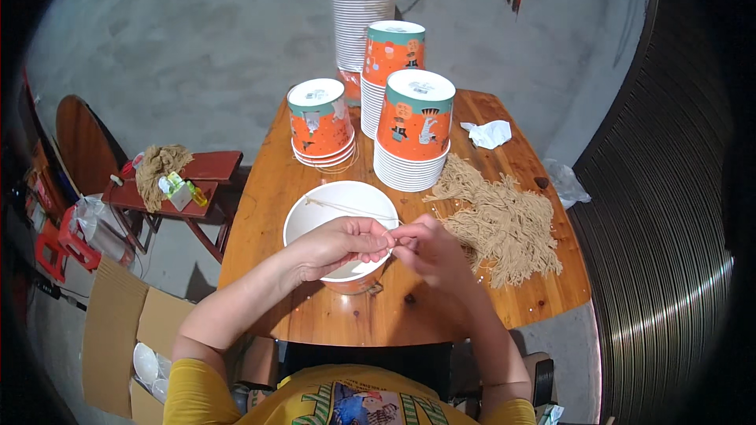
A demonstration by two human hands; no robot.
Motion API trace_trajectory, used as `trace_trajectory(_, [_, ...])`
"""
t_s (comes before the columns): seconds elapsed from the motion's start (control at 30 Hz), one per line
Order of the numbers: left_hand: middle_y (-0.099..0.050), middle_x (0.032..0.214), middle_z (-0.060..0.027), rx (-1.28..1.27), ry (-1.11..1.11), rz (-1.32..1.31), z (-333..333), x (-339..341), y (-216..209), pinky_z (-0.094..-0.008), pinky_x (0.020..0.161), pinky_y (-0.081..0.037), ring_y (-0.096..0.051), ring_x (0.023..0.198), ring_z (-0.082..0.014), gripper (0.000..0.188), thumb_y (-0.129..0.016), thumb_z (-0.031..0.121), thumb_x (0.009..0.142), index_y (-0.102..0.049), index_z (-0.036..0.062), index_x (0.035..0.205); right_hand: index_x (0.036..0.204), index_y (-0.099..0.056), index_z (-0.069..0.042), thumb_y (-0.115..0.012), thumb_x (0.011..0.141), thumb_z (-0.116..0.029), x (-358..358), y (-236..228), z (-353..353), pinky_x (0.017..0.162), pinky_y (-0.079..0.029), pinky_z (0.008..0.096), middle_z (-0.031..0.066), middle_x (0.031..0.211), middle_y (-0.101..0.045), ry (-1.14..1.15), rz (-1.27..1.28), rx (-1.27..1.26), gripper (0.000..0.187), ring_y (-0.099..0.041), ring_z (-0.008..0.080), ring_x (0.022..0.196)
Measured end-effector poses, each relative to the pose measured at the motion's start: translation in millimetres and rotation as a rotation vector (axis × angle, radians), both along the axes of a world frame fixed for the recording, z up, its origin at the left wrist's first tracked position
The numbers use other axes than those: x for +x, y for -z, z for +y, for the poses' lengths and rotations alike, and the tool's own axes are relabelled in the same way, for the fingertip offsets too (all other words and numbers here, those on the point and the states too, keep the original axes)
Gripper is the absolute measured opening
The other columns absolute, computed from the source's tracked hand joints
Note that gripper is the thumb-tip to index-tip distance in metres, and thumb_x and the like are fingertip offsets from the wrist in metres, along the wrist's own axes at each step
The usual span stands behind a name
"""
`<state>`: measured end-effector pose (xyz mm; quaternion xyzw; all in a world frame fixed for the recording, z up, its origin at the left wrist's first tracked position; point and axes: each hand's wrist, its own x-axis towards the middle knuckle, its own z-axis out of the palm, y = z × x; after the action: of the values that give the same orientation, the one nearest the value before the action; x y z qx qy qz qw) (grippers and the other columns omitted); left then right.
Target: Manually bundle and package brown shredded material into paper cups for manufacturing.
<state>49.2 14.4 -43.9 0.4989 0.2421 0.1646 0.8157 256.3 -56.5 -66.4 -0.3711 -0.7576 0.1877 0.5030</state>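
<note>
A white-lined paper bucket (309,219) with an orange outside stands upright near the front of the wooden table. A thin tan string (346,208) runs across its mouth toward my hands. Above the bucket's right side, the fingertips of my left hand (345,245) are pinched together on the string. My right hand (429,250) meets them, its thumb and fingers also closed on the string; what lies between the fingertips is too small to make out fully. Right of the bucket lies a heap of tan strings (508,228), close to my right hand.
Upside-down orange bucket stacks (413,130) (320,122) stand behind the bucket, with a tall white-rimmed stack (362,16) farthest back. Crumpled white tissue (488,134) lies at the right. A red bench (209,167) holds more strings. An opened cardboard box (114,323) sits lower left; a ribbed shutter (661,212) borders the right.
</note>
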Motion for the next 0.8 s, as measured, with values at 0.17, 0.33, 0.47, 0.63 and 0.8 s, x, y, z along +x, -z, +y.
trace_trajectory(0.17, [-0.06, 0.091, -0.0013, 0.043, 0.017, -0.03, -2.7, 2.9, -4.9, -0.0196, 0.075, -0.046, -0.055, 0.082, -0.007, 0.013, -0.062, 0.012, 0.093, -0.061, 0.0028, 0.101, 0.101, -0.064, -0.011, -0.069, 0.081, -0.001, 0.4, 1.1, -1.3, 0.063, -0.045, 0.0265, 0.0044, 0.085, -0.052, 0.053, -0.001, 0.012, 0.023, -0.054, 0.015, 0.07])
trace_trajectory(0.33, [-0.06, 0.091, -0.0019, 0.019, 0.004, -0.049, -4.6, 3.4, -0.5, -0.0206, 0.077, -0.047, -0.057, 0.081, -0.0081, 0.012, -0.061, 0.011, 0.093, -0.06, 0.0027, 0.102, 0.093, -0.06, -0.009, -0.069, 0.08, -0.004, -2.6, 0.0, -4.5, 0.062, -0.048, 0.0297, 0.006, 0.083, -0.053, 0.117, -0.063, 0.01, 0.016, -0.056, 0.0183, 0.07])
trace_trajectory(0.47, [-0.06, 0.091, -0.0024, 0.013, -0.022, -0.023, -6.4, 4.1, -2.8, -0.0204, 0.075, -0.047, -0.057, 0.08, -0.0083, 0.011, -0.061, 0.011, 0.094, -0.06, 0.0029, 0.101, 0.093, -0.059, -0.008, -0.068, 0.079, -0.001, -5.1, 0.0, -7.0, 0.062, -0.048, 0.029, 0.0062, 0.084, -0.053, 0.137, -0.096, -0.032, 0.018, -0.056, 0.0185, 0.069])
trace_trajectory(0.63, [-0.059, 0.087, -0.002, 0.049, -0.026, -0.088, -3.0, 8.0, -3.2, -0.0204, 0.071, -0.046, -0.055, 0.078, -0.008, 0.008, -0.058, 0.005, 0.093, -0.056, 0.0051, 0.1, 0.104, -0.059, -0.008, -0.068, 0.079, 0.0, -4.5, 1.0, -3.4, 0.063, -0.048, 0.0284, 0.0065, 0.087, -0.052, 0.082, 0.018, 0.063, 0.027, -0.055, 0.017, 0.07])
trace_trajectory(0.8, [-0.057, 0.083, -0.0002, 0.123, -0.04, -0.079, -5.1, 9.7, -2.5, -0.0207, 0.071, -0.045, -0.054, 0.075, -0.0079, 0.011, -0.057, 0.003, 0.091, -0.053, 0.0057, 0.1, 0.104, -0.061, -0.009, -0.07, 0.079, 0.0, 0.0, 3.3, -0.5, 0.063, -0.046, 0.0268, 0.0055, 0.086, -0.052, 0.048, 0.01, 0.012, 0.028, -0.054, 0.0148, 0.07])
